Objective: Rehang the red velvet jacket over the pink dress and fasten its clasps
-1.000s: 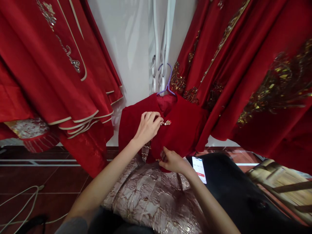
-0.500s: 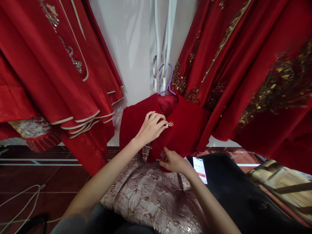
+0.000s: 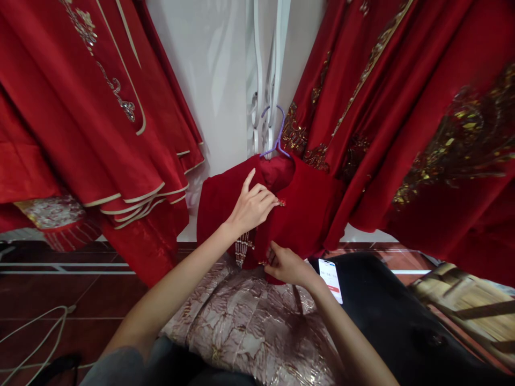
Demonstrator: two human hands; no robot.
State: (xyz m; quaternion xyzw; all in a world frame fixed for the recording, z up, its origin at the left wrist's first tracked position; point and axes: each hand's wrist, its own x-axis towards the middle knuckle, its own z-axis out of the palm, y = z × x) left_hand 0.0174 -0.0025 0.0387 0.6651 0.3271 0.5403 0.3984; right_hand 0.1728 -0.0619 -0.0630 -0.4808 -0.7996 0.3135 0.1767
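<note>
A short red velvet jacket point(image 3: 314, 214) hangs on a purple hanger point(image 3: 280, 134), its neckline showing a darker red lining. My left hand point(image 3: 254, 205) is closed in a pinch at a small beaded ornament point(image 3: 282, 202) on the chest, the index finger raised away from the others. Lower down, my right hand point(image 3: 287, 264) has its fingers curled on the jacket's front edge near the hem; what exactly lies between its fingertips is partly hidden. Below my left wrist a beaded tassel point(image 3: 242, 247) dangles against the jacket.
Red embroidered gowns hang at left point(image 3: 132, 134) and right point(image 3: 382, 134). Pale metallic patterned fabric point(image 3: 249, 332) spreads below the jacket. A phone point(image 3: 330, 281) lies on a black seat point(image 3: 374, 300). A white cable point(image 3: 60, 327) curls on the tiled floor. Behind stands a white cabinet point(image 3: 217, 80).
My left hand has stayed at the ornament, but its index finger has lifted and the others have bunched closer. My right hand has hardly moved.
</note>
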